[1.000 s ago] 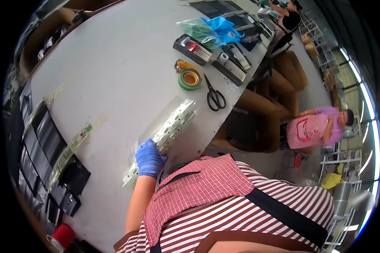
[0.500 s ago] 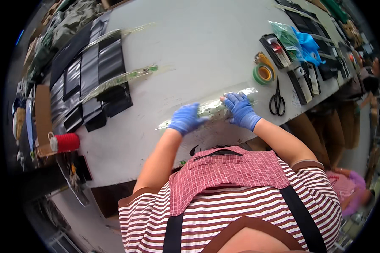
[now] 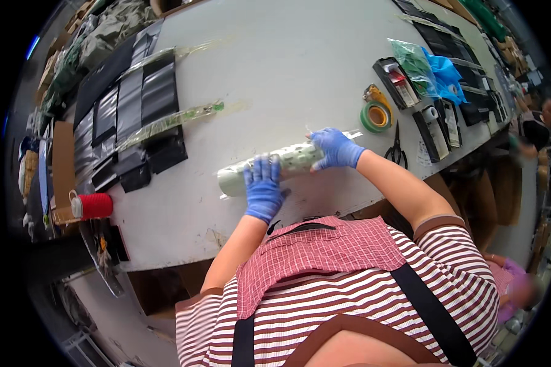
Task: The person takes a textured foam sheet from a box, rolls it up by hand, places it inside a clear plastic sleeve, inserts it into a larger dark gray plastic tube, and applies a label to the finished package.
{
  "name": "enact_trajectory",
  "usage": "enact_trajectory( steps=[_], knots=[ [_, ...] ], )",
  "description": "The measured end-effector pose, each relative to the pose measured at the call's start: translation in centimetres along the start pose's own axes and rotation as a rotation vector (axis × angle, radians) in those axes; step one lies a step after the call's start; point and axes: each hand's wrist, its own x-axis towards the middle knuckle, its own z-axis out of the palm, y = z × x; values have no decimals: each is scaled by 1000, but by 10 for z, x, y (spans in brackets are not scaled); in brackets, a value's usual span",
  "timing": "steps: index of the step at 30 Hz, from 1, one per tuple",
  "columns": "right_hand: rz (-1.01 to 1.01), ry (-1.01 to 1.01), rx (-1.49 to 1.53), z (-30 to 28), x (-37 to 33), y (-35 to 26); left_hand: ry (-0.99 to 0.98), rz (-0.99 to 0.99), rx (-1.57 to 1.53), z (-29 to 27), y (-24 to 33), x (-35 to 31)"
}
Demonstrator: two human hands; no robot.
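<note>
A pale green roll (image 3: 231,181) with dark spots, partly in clear plastic film, lies slantwise on the table in front of me. My left hand (image 3: 263,191), in a blue glove, rests on the roll left of its middle, fingers stretched out and slightly spread across the top. Toward the right end, my right hand (image 3: 338,150), also blue-gloved, is wrapped over the roll, with fingertips on the far side and thumb on the near side. A bit of clear film (image 3: 352,133) sticks out beyond the right hand.
Black scissors (image 3: 397,153), green tape (image 3: 374,117) and a yellow tape dispenser (image 3: 378,96) lie to the right, near black trays (image 3: 398,82) and a blue bag (image 3: 445,76). Black plastic sheets (image 3: 128,98) cover the left side. A red thread spool (image 3: 95,206) stands at the left edge.
The roll's left end now shows as a smooth pale cylinder. My left hand has shifted down onto it with fingers pointing away; my right hand has moved slightly left.
</note>
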Motion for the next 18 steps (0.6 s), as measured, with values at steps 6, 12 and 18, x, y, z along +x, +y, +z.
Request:
enact_trajectory(
  steps=[6,12,18],
  knots=[
    [452,507,738,-55,-57,-13,-414,-1,-141,-12,-59,108],
    [1141,489,1300,92,-311,-42,-552,153,-412,0,-69,155],
    [1136,-727,828,212,-395,-126,-586,68,-448,9,-80,149]
  ],
)
